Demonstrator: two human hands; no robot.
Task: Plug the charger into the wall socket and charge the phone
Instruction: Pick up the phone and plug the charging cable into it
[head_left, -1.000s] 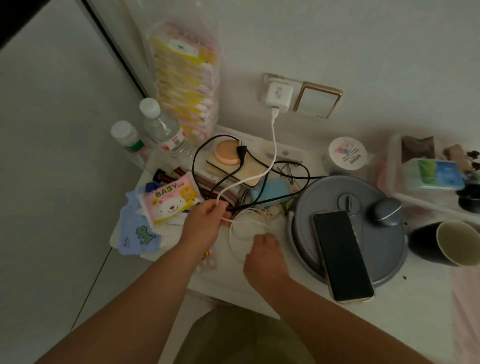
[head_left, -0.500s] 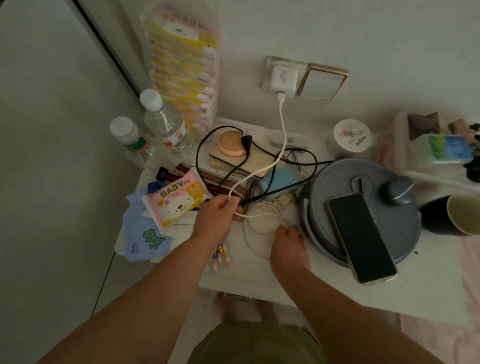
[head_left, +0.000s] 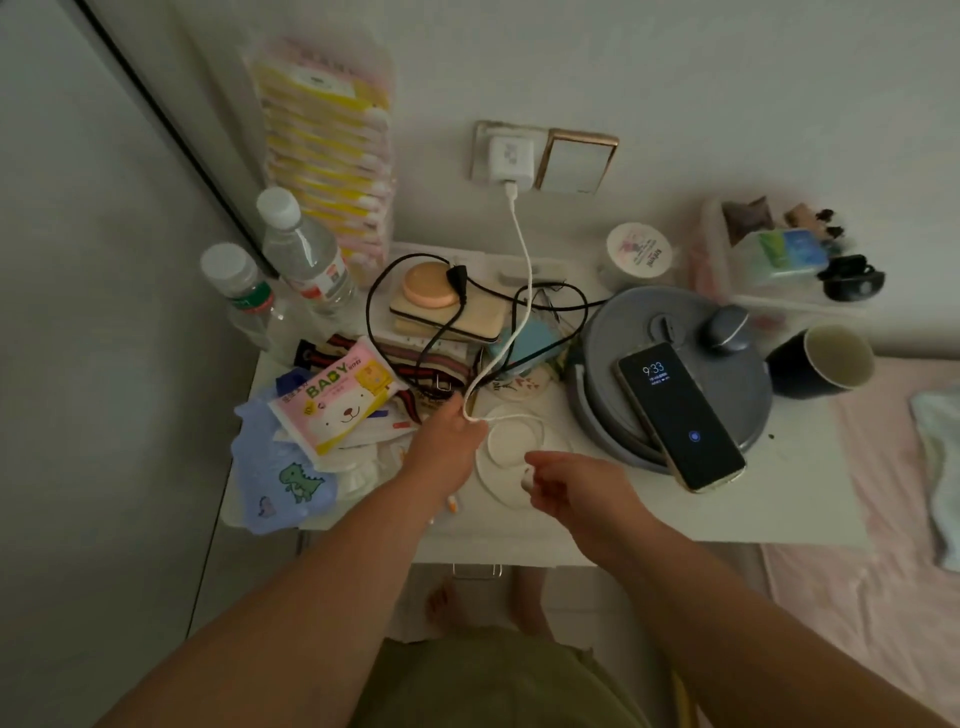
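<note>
A white charger (head_left: 510, 157) sits plugged into the wall socket (head_left: 484, 136). Its white cable (head_left: 524, 280) hangs down to the bedside table and coils in front of my hands. My left hand (head_left: 448, 435) pinches the cable at a bend near the clutter. My right hand (head_left: 582, 488) holds the cable's free plug end between its fingertips, just left of the phone. The phone (head_left: 678, 414) lies face up on a round grey lid (head_left: 649, 317), its screen lit and showing 9:33. No cable is in the phone.
Two water bottles (head_left: 306, 254), a stack of wipes packs (head_left: 332, 145), a baby wipes pack (head_left: 337, 400), black cables (head_left: 415, 312) and a power bank crowd the table's left. A dark mug (head_left: 826, 361), a cream jar (head_left: 641, 254) and a plastic bin (head_left: 779, 249) stand right. A pink bed (head_left: 883, 519) adjoins.
The phone's screen has lit up. My right hand has lifted the cable's plug end off the table. The left hand keeps its hold on the cable.
</note>
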